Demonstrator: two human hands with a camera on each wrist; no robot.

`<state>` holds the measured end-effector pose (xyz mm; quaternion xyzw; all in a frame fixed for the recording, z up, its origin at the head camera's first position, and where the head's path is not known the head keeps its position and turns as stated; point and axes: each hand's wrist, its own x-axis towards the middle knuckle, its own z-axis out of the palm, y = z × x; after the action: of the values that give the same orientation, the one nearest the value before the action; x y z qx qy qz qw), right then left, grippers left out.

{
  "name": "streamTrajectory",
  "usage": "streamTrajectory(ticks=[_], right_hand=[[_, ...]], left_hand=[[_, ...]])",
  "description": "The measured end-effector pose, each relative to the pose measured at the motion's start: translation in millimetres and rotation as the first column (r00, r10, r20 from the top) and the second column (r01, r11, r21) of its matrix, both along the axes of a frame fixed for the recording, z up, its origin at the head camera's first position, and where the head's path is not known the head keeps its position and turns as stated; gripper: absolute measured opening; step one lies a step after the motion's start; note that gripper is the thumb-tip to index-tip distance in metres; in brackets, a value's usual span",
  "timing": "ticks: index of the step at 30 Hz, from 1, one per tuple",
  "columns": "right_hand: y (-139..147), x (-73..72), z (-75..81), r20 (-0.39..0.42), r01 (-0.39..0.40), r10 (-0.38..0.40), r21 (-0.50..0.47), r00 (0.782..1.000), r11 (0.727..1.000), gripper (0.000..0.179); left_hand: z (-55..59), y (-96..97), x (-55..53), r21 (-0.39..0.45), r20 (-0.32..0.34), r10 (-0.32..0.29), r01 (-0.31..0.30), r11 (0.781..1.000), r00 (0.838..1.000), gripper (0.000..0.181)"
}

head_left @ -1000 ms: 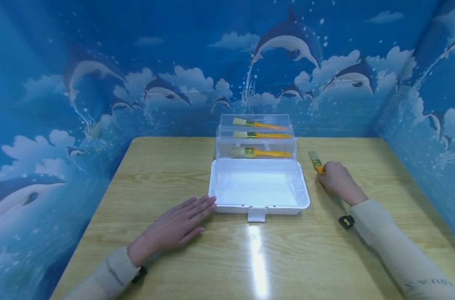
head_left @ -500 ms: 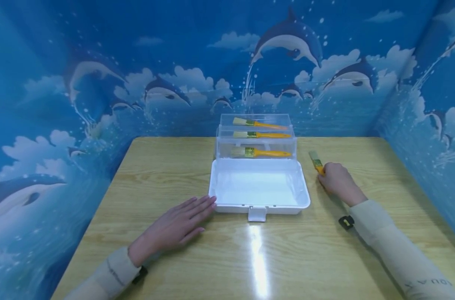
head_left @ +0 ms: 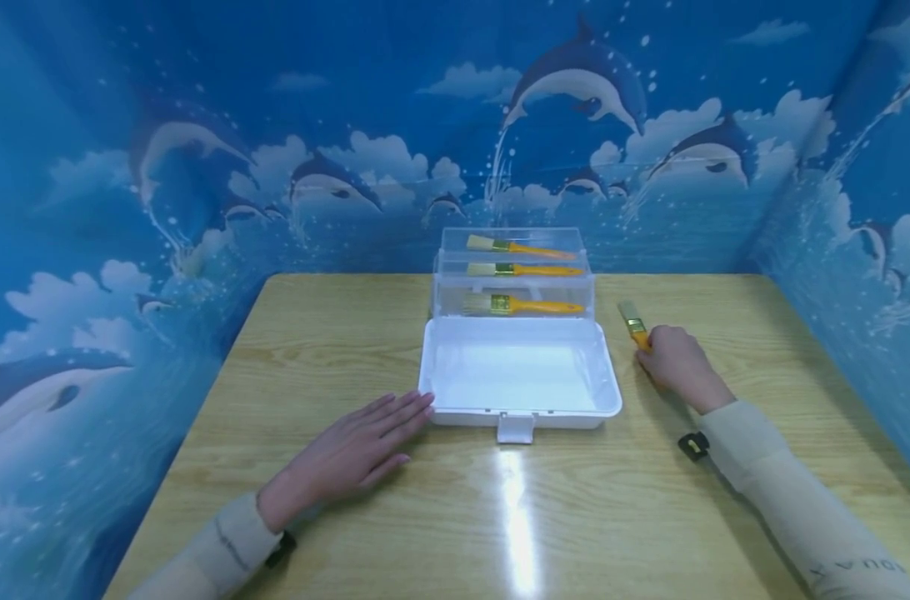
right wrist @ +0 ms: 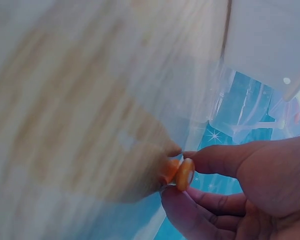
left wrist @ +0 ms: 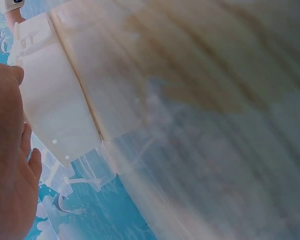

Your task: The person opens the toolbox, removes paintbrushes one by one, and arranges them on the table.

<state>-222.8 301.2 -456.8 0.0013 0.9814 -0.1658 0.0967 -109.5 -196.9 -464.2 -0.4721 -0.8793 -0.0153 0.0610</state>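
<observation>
My right hand pinches the yellow-orange handle of a paintbrush to the right of the white box, bristles pointing away from me. In the right wrist view, the handle's end shows between thumb and fingers. My left hand lies with straight fingers, its fingertips at the near left corner of the white plastic box. The box stands with its lid raised. Three more paintbrushes lie in the clear tiers behind it: one at the top, one in the middle, one at the bottom.
The box's latch hangs at its front over the wooden table. A blue curtain printed with dolphins encloses the table at the back and sides. Black wrist straps show at both sleeves.
</observation>
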Motion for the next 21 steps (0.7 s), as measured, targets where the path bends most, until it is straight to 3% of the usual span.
streamTrajectory(ticks=[16,21], right_hand=[[1.7,0.2,-0.5,-0.014,0.004,-0.004,-0.001,1.000,1.000,0.025],[3.6,1.4,2.1,-0.023,0.001,0.000,0.040,1.000,0.999,0.031]], left_hand=[[-1.0,0.4,-0.5,0.000,-0.010,-0.005,0.005,1.000,1.000,0.063],[1.2,1.6,-0.3,-0.007,-0.004,-0.005,0.005,1.000,1.000,0.064]])
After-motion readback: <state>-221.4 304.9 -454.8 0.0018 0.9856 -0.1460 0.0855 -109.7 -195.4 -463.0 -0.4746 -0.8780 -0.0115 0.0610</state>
